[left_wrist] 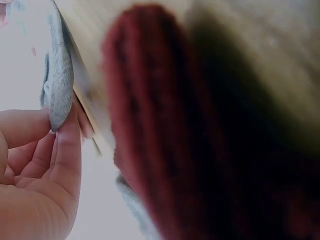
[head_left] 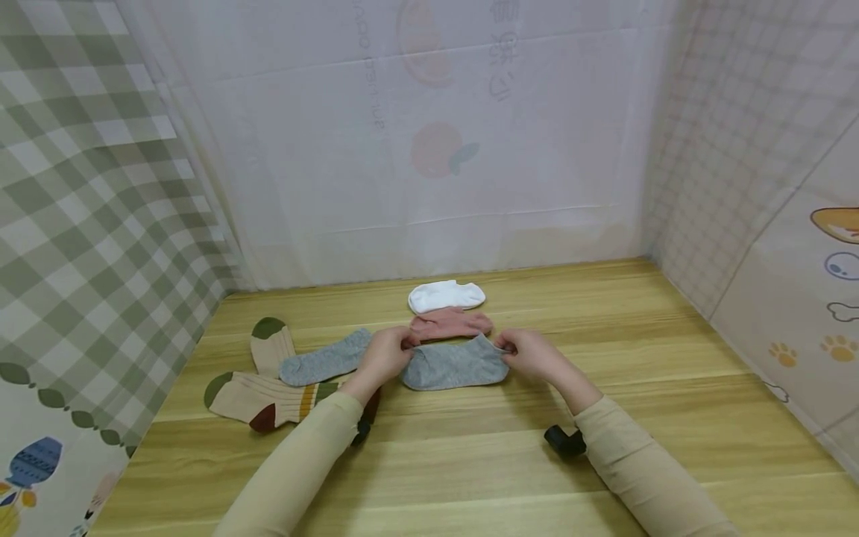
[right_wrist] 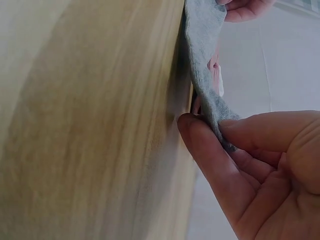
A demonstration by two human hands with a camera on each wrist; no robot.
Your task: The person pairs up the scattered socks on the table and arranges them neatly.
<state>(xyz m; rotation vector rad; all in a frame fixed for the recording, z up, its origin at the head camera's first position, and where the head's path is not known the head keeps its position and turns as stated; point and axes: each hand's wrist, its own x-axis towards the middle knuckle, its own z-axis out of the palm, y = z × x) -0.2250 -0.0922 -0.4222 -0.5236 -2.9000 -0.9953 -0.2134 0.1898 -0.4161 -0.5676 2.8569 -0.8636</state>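
Note:
A grey ankle sock is stretched between both hands just in front of a pink sock. My left hand pinches its left end between thumb and fingers; the left wrist view shows the grey fabric caught at the fingertips. At the opposite end, my right hand pinches the sock's edge, and the grey cloth runs from thumb and forefinger toward the left hand in the right wrist view. A dark red ribbed sock part looms blurred near the left wrist camera.
Behind the pink sock lies a white sock. Left of the hands are another grey sock and cream socks with green and red patches, partly behind the left forearm. Cloth walls border the wooden table.

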